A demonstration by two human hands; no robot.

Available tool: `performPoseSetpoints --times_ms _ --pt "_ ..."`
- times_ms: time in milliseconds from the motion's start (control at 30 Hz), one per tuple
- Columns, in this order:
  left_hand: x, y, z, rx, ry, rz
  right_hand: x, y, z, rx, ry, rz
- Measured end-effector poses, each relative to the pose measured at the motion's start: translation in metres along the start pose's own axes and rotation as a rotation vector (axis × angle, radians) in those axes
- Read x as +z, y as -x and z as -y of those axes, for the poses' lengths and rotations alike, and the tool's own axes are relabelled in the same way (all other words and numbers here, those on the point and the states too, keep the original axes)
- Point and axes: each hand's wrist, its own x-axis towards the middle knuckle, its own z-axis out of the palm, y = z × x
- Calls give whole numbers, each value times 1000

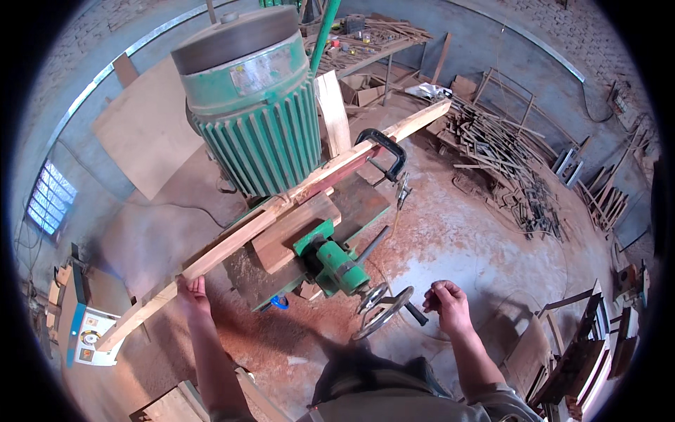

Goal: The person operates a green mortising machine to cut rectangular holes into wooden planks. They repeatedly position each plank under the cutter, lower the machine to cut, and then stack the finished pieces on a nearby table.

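Note:
My left hand (195, 295) grips a long pale wooden strip (228, 243) near its left end, thumb up against the wood. The strip lies along a wooden fence beam (422, 121) that runs diagonally across the machine table (369, 195). A black C-clamp (395, 156) holds the beam at its right part. Beside the strip, a wooden block (281, 243) sits under a green clamping jig (339, 266). My right hand (447, 304) hovers with curled fingers, nothing visible in them, just right of the handwheel (385, 313) and its black handle, apart from both.
A large green ribbed motor (260, 133) rises behind the beam. Sawdust covers the floor (450, 232). Scrap wood (506, 155) is heaped at right, and a cluttered workbench (380, 56) stands at the back. Wooden frames (580, 352) lean at lower right.

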Motion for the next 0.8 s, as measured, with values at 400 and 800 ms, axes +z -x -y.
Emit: performPoseSetpoints --times_ms 400,800 --pt "4 -24 57 -223 69 -24 21 0 -16 47 129 -55" --pt "35 0 88 -182 -1 -7 38 -28 -18 46 223 -29"
